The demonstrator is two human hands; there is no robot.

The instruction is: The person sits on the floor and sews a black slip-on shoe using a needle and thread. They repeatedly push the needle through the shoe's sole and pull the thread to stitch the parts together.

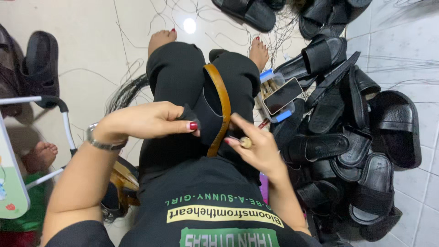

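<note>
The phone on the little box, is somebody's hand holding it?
No, the phone lies alone on the clear box, while the left hand and right hand hold a black sandal.

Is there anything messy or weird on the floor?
Yes. Thin dark threads lie scattered and tangled across the pale floor, and black sandals sit jumbled in a heap on the right, with a phone lying among them.

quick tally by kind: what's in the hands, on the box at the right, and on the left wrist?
Sandal with tan rim, held by left hand and right hand: 1
Phone on the clear box: 1
Wristwatch: 1
Total: 3
The black sandals piled at right overlap too much to count.
</note>
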